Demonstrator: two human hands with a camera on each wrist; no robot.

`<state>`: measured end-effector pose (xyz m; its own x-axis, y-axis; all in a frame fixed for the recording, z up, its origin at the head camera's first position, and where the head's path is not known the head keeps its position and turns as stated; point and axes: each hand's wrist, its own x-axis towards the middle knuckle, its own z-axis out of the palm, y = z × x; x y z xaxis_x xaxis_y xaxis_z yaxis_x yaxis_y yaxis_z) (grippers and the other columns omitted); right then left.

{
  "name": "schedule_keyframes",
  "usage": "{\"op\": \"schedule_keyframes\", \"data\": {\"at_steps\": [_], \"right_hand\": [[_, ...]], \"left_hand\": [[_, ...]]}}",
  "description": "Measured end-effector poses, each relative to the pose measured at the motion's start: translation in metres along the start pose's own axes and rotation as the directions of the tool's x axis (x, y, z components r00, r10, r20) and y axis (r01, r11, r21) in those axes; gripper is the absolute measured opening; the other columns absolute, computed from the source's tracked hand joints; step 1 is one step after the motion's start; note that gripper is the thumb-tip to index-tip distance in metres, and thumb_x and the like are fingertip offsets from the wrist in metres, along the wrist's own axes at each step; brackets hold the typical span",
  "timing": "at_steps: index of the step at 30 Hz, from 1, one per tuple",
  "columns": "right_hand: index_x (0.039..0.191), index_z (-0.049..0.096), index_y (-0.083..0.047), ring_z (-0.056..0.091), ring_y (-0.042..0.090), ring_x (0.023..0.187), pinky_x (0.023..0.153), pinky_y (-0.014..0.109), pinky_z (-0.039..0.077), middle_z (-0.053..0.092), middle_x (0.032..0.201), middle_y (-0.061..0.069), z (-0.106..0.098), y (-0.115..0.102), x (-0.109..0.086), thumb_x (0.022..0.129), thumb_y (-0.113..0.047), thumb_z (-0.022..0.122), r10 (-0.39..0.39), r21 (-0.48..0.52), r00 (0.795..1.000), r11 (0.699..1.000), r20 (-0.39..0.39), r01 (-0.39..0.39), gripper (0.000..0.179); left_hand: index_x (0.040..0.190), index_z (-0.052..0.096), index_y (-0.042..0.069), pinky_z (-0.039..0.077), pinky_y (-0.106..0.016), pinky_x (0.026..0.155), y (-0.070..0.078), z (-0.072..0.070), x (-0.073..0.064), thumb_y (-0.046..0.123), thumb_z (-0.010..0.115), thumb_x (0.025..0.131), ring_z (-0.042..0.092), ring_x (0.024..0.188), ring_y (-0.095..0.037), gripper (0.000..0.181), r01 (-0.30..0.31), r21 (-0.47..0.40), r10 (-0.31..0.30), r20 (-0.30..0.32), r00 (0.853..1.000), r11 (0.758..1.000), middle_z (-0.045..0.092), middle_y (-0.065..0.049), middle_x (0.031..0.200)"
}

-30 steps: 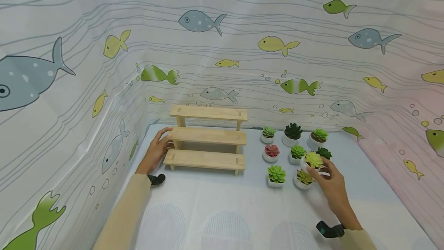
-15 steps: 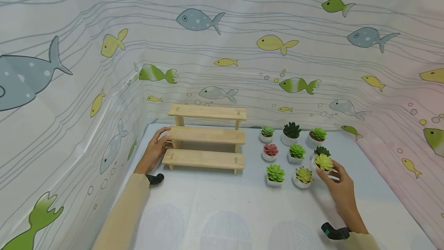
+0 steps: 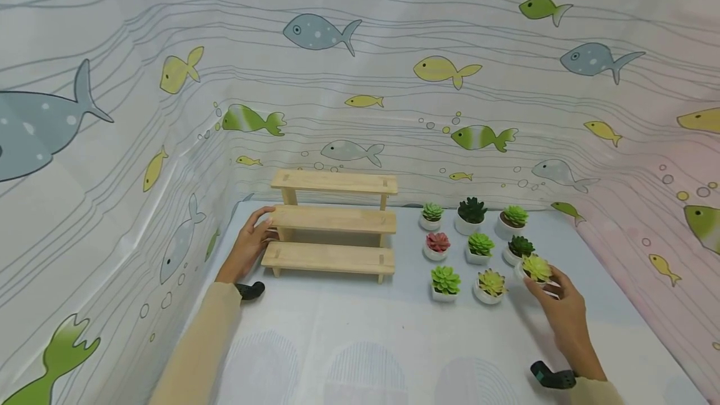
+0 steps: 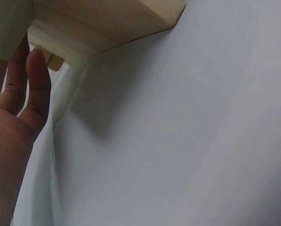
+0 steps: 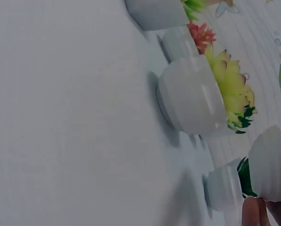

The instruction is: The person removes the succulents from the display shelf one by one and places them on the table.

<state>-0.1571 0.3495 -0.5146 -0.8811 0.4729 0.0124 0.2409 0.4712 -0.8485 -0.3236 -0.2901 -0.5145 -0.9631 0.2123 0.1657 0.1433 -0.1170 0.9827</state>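
Note:
My right hand (image 3: 567,305) pinches a small white pot with a yellow-green succulent (image 3: 536,269), raised off the table at the right end of the front row. In the right wrist view, the held pot (image 5: 272,162) shows at the right edge with fingertips (image 5: 251,212) against it. On the left, my left hand (image 3: 252,244) holds the left end of the middle step of a three-step wooden plant stand (image 3: 332,219). The left wrist view shows its fingers (image 4: 37,77) reaching up behind the pale board (image 4: 107,21).
Several other potted succulents stand in rows right of the stand: a red one (image 3: 437,245), a bright green one (image 3: 445,283), a yellow-green one (image 3: 490,285), a dark green one (image 3: 519,249). A fish-patterned sheet (image 3: 337,124) walls the back and sides of the table (image 3: 360,324).
My right hand has carried the held succulent rightward and slightly toward me, away from above the front yellow-green one, uncovering the dark green one behind. My left hand stays at the stand.

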Motion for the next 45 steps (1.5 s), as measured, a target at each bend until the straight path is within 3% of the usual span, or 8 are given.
{"op": "schedule_keyframes", "data": {"at_steps": [9, 16, 24, 27, 33, 45], "right_hand": [[0.151, 0.026, -0.009, 0.043, 0.029, 0.115, 0.067, 0.028, 0.042, 0.041, 0.139, 0.019, -0.005, 0.010, 0.005, 0.084, -0.057, 0.063, 0.058, -0.085, 0.998, 0.995, 0.029, -0.055, 0.090], [0.150, 0.023, -0.004, 0.042, 0.036, 0.119, 0.064, 0.023, 0.044, 0.038, 0.140, 0.025, -0.006, 0.020, 0.009, 0.082, -0.063, 0.062, 0.116, -0.125, 0.988, 0.987, 0.098, -0.103, 0.098], [0.150, 0.024, -0.003, 0.044, 0.037, 0.118, 0.056, 0.017, 0.041, 0.039, 0.138, 0.025, -0.001, 0.028, 0.012, 0.081, -0.064, 0.062, 0.113, -0.151, 0.989, 0.984, 0.093, -0.098, 0.100], [0.150, 0.024, -0.003, 0.044, 0.038, 0.120, 0.062, 0.022, 0.045, 0.037, 0.141, 0.026, 0.000, 0.027, 0.013, 0.080, -0.065, 0.061, 0.109, -0.159, 0.990, 0.983, 0.094, -0.093, 0.100], [0.149, 0.025, -0.004, 0.045, 0.039, 0.120, 0.083, 0.048, 0.046, 0.039, 0.140, 0.026, 0.002, 0.029, 0.014, 0.079, -0.067, 0.061, 0.089, -0.182, 0.992, 0.981, 0.087, -0.072, 0.101], [0.149, 0.024, -0.002, 0.044, 0.040, 0.119, 0.085, 0.051, 0.045, 0.041, 0.136, 0.026, 0.001, 0.027, 0.013, 0.080, -0.066, 0.062, 0.072, -0.197, 0.989, 0.979, 0.130, -0.045, 0.101]], "left_hand": [[0.147, 0.030, 0.013, 0.049, -0.037, 0.079, 0.002, 0.001, -0.001, 0.027, 0.046, 0.102, 0.057, 0.098, -0.037, 0.049, 0.006, 0.004, -0.006, 0.003, 1.000, 1.000, 0.062, -0.007, 0.107], [0.147, 0.031, 0.014, 0.047, -0.040, 0.083, 0.003, 0.000, -0.002, 0.028, 0.046, 0.102, 0.056, 0.099, -0.039, 0.049, 0.009, 0.027, -0.009, -0.012, 1.000, 1.000, 0.061, -0.008, 0.108], [0.145, 0.034, 0.017, 0.049, -0.035, 0.075, 0.005, 0.000, -0.003, 0.030, 0.048, 0.101, 0.059, 0.098, -0.037, 0.048, 0.041, 0.030, -0.039, -0.041, 0.998, 0.999, 0.063, -0.009, 0.106], [0.145, 0.034, 0.017, 0.048, -0.035, 0.075, 0.006, 0.001, -0.003, 0.031, 0.049, 0.101, 0.058, 0.097, -0.036, 0.048, 0.043, 0.032, -0.042, -0.049, 0.998, 0.999, 0.063, -0.008, 0.106], [0.145, 0.034, 0.018, 0.048, -0.037, 0.078, 0.008, 0.001, -0.003, 0.031, 0.049, 0.101, 0.058, 0.098, -0.036, 0.049, 0.059, 0.042, -0.056, -0.068, 0.996, 0.997, 0.062, -0.007, 0.106], [0.146, 0.033, 0.016, 0.048, -0.036, 0.077, 0.008, -0.001, -0.004, 0.029, 0.048, 0.101, 0.056, 0.100, -0.040, 0.049, 0.040, 0.026, -0.039, -0.044, 0.998, 0.999, 0.063, -0.006, 0.107]]}}
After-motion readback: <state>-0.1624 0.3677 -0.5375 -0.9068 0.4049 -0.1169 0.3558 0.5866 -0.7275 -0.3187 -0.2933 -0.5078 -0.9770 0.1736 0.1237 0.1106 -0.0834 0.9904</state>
